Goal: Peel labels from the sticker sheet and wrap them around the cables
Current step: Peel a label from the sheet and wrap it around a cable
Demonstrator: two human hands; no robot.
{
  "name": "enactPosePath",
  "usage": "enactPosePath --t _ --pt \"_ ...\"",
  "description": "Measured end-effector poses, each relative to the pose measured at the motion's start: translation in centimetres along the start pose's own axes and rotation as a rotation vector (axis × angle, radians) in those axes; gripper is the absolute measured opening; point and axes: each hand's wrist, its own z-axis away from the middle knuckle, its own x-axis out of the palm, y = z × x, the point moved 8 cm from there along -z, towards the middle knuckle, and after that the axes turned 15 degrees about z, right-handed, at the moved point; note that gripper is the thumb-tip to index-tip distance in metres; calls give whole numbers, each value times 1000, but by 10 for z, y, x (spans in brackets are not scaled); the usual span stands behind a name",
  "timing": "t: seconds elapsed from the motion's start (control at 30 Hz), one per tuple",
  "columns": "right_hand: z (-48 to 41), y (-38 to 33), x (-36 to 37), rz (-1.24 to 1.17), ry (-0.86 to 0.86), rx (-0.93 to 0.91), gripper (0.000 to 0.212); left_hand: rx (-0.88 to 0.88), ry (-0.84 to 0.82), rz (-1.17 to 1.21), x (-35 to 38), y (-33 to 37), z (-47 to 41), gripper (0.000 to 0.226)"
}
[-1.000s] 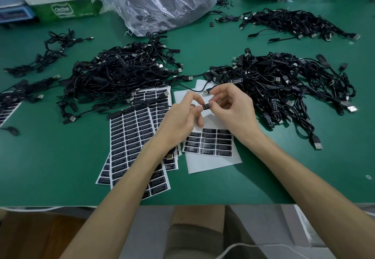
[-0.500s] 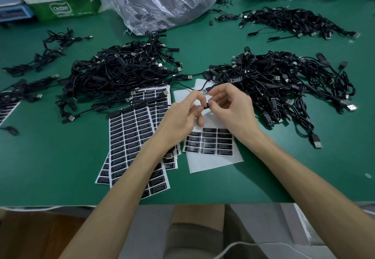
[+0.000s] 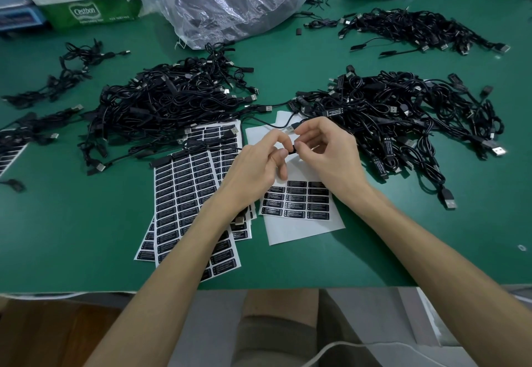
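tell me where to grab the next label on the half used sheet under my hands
Take a top-row label on the sticker sheet by a far corner, bringing the grip in from the bare backing beyond it. That edge has no neighbour, so a nail can likely slip under; lower rows sit packed together. Left hand and right hand are both pinching the cable.

Off the sticker sheet [image 3: 305, 231], spare sheets [image 3: 178, 194] are fanned at 9 o'clock, left cable pile [image 3: 167, 107] is heaped at 10, right cable pile [image 3: 403, 119] at 1. A bag [image 3: 230, 1] is dumped way back at 12.
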Motion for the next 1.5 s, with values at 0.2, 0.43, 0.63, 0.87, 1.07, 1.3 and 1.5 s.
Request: enactPosePath --t 0.2,0.43,0.63,0.87,1.07,1.3,1.5 --pt "0 0 1 7 -3 5 18 -18 9 7 0 -2 0 14" --pt "-1 2 1 22 -1 -1 19 -31 1 56 1 -4 0 6" --pt "-1 2 1 21 -1 -6 19 -11 4 38 1 -2 0 10" --pt "-1 1 1 14 -5 -2 18 4 -3 30 0 2 1 11" --pt "-1 2 2 22 -8 14 17 -3 3 21 0 0 0 12" --pt "-1 3 2 39 -1 19 17 -13 4 47 1 -2 1 8" --pt "-1 4 2 27 1 23 17 -22 1 45 1 -3 1 10"
